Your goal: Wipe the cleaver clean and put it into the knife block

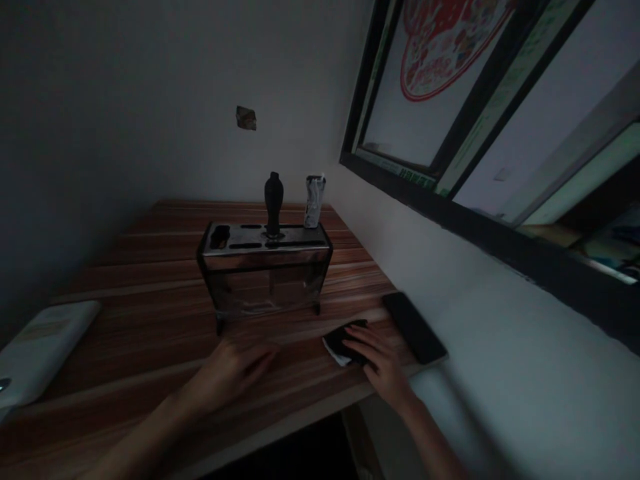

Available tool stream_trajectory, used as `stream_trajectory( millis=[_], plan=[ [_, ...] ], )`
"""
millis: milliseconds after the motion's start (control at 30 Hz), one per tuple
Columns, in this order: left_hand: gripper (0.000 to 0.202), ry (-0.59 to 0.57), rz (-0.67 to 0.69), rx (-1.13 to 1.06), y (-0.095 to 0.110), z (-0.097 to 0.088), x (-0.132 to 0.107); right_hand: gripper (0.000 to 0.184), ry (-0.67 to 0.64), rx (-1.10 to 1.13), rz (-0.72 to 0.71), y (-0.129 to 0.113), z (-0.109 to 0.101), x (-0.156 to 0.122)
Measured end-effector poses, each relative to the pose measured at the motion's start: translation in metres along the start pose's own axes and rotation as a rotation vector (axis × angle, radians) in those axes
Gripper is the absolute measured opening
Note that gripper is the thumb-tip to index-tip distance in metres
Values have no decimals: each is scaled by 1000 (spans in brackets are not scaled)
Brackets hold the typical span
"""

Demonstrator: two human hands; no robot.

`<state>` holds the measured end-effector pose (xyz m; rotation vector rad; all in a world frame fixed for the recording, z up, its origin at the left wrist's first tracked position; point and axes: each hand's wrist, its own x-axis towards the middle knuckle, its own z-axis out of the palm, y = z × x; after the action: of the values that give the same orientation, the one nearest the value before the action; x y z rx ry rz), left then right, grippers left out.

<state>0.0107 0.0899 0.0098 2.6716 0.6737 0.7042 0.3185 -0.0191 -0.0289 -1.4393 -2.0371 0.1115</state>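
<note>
The left hand (pixel 235 370) lies flat and open on the wooden bench (pixel 150 280), just in front of the metal knife rack (pixel 265 267), and it holds nothing. The right hand (pixel 377 360) rests with spread fingers on a small dark cloth (pixel 343 343) with a white edge, near the right border of the bench; it presses the cloth and does not close around it. Just beside this hand, to the right, a black phone (pixel 414 327) lies at the very edge of the bench, next to the wall. One knife with a black handle (pixel 273 200) stands in the rack, and a small silver pouch (pixel 314 201) stands behind it. A white flat device (pixel 37 350) lies far at the left.

The light is very poor, so I judge the main risk is that the right hand pushes the phone off the edge. The left hand could also knock against the rack, where the knife stands.
</note>
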Motion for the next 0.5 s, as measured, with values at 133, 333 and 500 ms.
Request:
stream_trajectory(
  millis=[133,333,500],
  plan=[
    [24,-81,34,8,-1,5,-3,79,-136,-102,28,-6,-5,-11],
    [25,-57,44,-82,0,11,-3,77,-185,-139,74,-4,-9,-19],
    [25,-96,14,-57,2,12,-3,56,-268,-133,41,-8,-13,-17]
  ],
)
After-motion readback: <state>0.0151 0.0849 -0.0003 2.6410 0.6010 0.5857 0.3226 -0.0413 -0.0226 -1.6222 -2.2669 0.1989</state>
